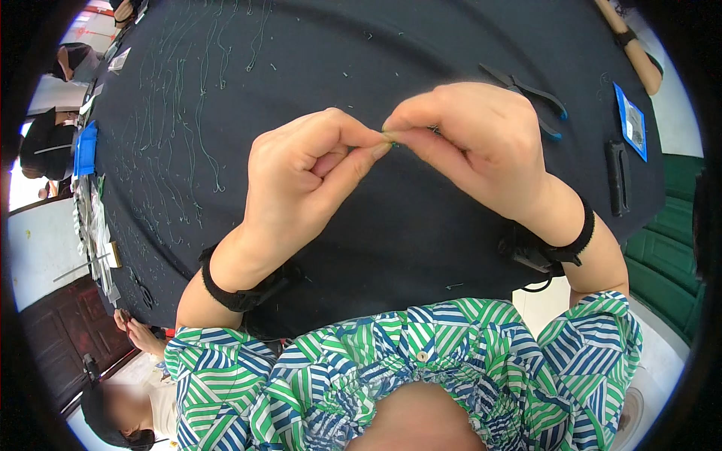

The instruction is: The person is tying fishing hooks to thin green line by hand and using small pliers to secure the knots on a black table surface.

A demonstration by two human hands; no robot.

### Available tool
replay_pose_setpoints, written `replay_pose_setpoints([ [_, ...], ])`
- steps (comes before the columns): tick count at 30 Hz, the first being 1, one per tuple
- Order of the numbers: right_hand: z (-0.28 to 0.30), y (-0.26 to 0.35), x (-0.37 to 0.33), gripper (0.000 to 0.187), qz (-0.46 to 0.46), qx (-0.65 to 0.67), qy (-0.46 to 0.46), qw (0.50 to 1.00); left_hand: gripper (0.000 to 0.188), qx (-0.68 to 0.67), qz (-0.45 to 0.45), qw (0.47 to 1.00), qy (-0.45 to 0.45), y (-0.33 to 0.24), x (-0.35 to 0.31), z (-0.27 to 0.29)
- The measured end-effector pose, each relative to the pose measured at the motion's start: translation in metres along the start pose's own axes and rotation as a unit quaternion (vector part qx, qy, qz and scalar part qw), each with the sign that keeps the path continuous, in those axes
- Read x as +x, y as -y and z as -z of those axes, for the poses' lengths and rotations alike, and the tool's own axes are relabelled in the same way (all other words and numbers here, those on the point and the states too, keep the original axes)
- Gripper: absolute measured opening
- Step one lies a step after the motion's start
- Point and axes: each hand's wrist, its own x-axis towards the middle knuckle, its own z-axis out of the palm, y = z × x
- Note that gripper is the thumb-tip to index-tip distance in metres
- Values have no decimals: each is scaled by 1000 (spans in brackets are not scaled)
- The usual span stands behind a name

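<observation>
My left hand (301, 165) and my right hand (489, 143) meet above the dark cloth, thumb and forefinger of each pinched together. Between the fingertips shows a tiny bit of green thread (390, 138); most of it is hidden by the fingers. Both wrists wear black bands. Just beyond my right hand lies a pair of pliers (526, 89) with dark handles and blue ends. To the left of my left hand, several long thin green threads (201, 83) are spread in loose lines over the cloth.
A black cloth (353, 240) covers the table. At the right are a blue packet (630, 122) and a black bar-shaped object (617, 178). Scissors (141, 292), a blue packet (86, 149) and pale strips line the left edge. Other people sit around the left side; another person's arm (635, 52) rests far right.
</observation>
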Motion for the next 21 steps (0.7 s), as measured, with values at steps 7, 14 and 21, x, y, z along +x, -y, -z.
replay_pose_setpoints([
  [7,1,-2,-1,9,-190,164,48,967,8,16,-35,999,14,0,0,2],
  [14,-9,-2,-6,11,-271,280,86,917,6,2,-18,1000,-13,2,-3,2],
  [21,-9,4,-5,9,-215,218,103,946,6,-96,54,993,-32,-4,-2,3],
])
